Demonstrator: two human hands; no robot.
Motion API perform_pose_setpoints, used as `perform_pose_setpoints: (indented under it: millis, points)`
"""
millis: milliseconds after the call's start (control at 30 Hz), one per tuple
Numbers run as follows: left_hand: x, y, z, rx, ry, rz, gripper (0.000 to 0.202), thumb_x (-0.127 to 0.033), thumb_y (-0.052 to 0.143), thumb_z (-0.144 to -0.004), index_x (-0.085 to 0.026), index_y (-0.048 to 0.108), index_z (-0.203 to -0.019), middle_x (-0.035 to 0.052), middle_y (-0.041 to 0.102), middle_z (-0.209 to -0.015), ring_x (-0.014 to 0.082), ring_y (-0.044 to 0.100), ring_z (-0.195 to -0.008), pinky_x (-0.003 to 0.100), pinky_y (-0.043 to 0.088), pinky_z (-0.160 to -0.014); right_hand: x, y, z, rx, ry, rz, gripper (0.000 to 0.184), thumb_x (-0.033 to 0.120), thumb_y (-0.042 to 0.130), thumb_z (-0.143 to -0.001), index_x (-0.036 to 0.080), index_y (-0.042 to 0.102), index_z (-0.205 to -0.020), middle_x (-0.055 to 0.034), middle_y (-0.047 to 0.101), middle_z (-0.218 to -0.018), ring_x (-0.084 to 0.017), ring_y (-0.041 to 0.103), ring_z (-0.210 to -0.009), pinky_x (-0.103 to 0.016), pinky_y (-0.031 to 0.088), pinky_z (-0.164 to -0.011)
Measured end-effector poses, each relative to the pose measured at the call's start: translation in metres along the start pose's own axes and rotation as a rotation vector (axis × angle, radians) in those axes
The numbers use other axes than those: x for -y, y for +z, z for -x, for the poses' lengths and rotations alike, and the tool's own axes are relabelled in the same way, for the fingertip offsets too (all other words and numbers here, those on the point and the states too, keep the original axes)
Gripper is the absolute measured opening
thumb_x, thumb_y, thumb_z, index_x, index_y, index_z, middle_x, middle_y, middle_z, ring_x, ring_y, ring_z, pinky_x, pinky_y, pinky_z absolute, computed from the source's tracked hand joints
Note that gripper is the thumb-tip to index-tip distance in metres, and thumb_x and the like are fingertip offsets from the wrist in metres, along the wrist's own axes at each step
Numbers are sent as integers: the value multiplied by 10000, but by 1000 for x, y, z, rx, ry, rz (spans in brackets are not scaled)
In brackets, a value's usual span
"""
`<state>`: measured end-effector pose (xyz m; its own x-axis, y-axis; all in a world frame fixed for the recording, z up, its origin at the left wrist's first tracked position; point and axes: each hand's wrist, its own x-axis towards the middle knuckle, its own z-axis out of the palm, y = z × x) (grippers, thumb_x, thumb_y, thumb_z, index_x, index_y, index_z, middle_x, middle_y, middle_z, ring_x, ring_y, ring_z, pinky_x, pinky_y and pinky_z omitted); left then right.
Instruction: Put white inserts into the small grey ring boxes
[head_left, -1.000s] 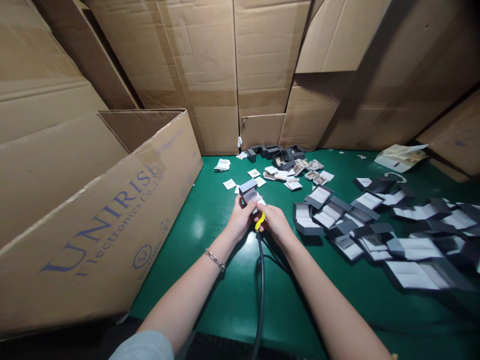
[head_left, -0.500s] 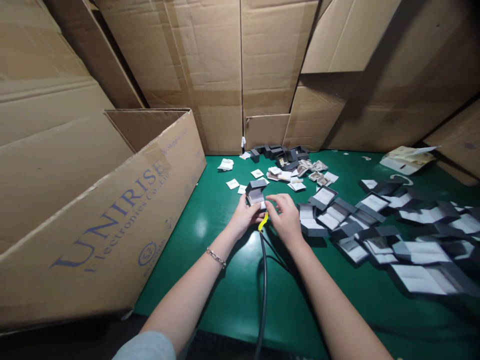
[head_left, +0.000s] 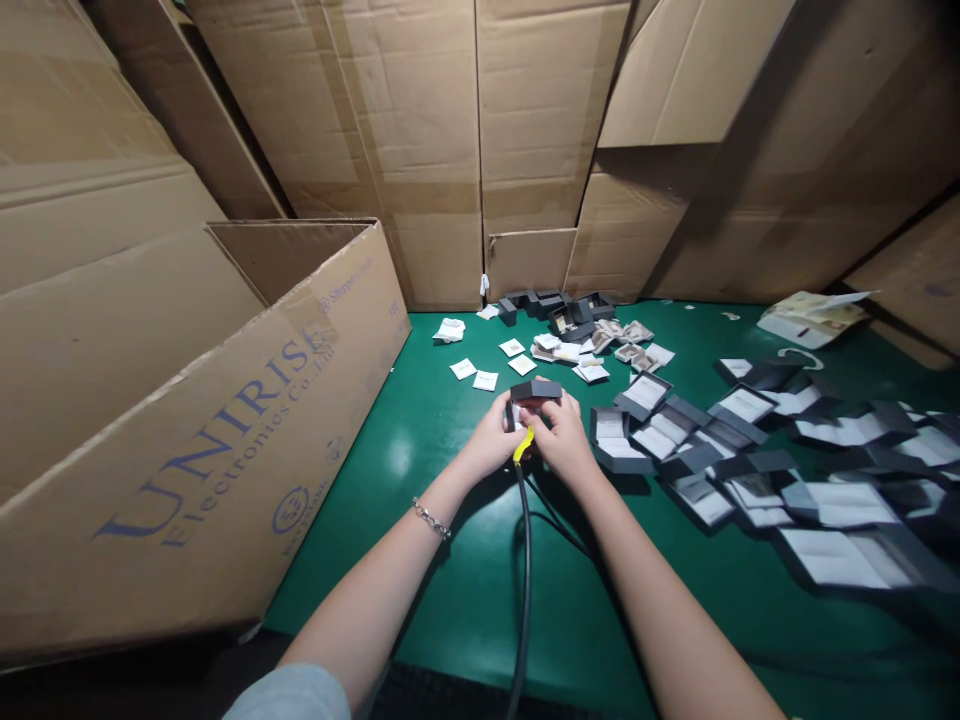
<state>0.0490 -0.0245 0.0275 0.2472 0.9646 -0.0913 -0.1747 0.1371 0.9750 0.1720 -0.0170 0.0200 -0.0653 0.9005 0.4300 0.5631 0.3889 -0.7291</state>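
Observation:
In front of me, both hands are closed around a small dark grey jewelry box (head_left: 535,390), with its lid raised and tilted. My left hand (head_left: 491,440) grips its left side, and a bit of pale lining shows by the thumb. On the right side, my right hand (head_left: 561,432) has its fingers behind the box and its thumb at the front. A yellow band (head_left: 523,445) on a black cable (head_left: 525,570) sits just below the box, between the hands. The fingertips inside the box are partly hidden.
Many open jewelry boxes (head_left: 671,425) lie across the right of the green table (head_left: 450,570). White cards (head_left: 485,381), pale inserts (head_left: 634,353) and more dark boxes (head_left: 540,302) lie behind my hands. A large carton (head_left: 225,430) stands at left; cardboard walls (head_left: 405,150) enclose the back.
The jewelry box has turned and tilted, so less of its pale interior shows. My right hand has moved in from the front edge to wrap its fingers behind the box.

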Motion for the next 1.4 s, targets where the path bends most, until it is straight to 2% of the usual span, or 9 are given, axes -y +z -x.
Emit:
perform_pose_setpoints:
  millis: [300, 433, 600, 700, 800, 1000, 1100, 1233, 1400]
  points:
    - [2, 1, 0, 23, 6, 20, 554, -157, 669, -617, -191, 459, -1129, -56, 543, -636, 66, 494, -500, 203, 438, -516, 2, 0, -1, -20, -3, -20, 234, 383, 509, -789, 247, 696, -825, -79, 597, -1090, -270, 462, -1053, -461, 356, -932]
    - [5, 0, 1, 31, 7, -37, 496, -215, 663, -648, -184, 456, -1097, -51, 535, -636, 74, 496, -513, 196, 414, -505, 4, -1, -1, -27, 72, -26, 238, 404, 544, -763, 230, 706, -778, -88, 608, -986, -265, 487, -979, -435, 386, -880]
    - [9, -5, 2, 1, 81, -174, 429, -196, 660, -646, -191, 507, -1047, -39, 552, -675, 80, 494, -558, 197, 409, -543, 3, 0, -2, 3, 102, -95, 254, 372, 553, -745, 194, 687, -867, -99, 605, -1050, -261, 488, -1024, -421, 370, -911]
    - [7, -6, 2, -26, 88, -144, 426, -173, 660, -631, -191, 534, -1038, -31, 568, -693, 94, 502, -585, 218, 429, -592, 1, 0, -4, 15, 77, -145, 297, 362, 562, -734, 191, 659, -957, -95, 594, -1106, -256, 477, -1062, -424, 352, -941]
    - [5, -6, 2, -20, 77, -123, 425, -162, 660, -626, -192, 540, -1032, -31, 574, -694, 100, 509, -596, 223, 433, -611, 0, -1, -4, 18, 87, -183, 299, 381, 586, -722, 187, 663, -936, -94, 611, -1056, -251, 498, -1022, -414, 377, -912]
    - [7, -4, 1, 21, 119, -164, 424, -188, 660, -648, -196, 515, -1046, -21, 573, -752, 87, 514, -623, 180, 405, -561, 7, 7, 6, -129, 132, -189, 197, 356, 564, -760, 200, 684, -763, -71, 619, -915, -217, 556, -889, -352, 433, -806]
    - [5, -1, 0, 25, 96, -103, 434, -182, 665, -644, -188, 509, -1050, -15, 574, -754, 79, 519, -607, 172, 406, -537, 10, 8, 7, -172, 125, -153, 164, 331, 583, -748, 201, 681, -767, -69, 639, -899, -214, 573, -864, -341, 447, -783]
    - [-2, 1, -1, -20, -24, 65, 482, -161, 656, -642, -194, 474, -1087, -30, 572, -691, 75, 535, -538, 190, 451, -520, 7, 4, 5, -84, 68, -181, 196, 303, 520, -792, 226, 700, -807, -64, 670, -993, -219, 589, -951, -362, 443, -859]
    - [-17, -4, 1, -84, -81, 212, 375, -182, 586, -715, -197, 479, -1073, -2, 620, -784, 83, 585, -538, 179, 472, -493, 11, 2, 6, -81, 59, -287, 241, 322, 537, -803, 240, 703, -958, -59, 667, -1067, -211, 585, -1023, -352, 414, -941]
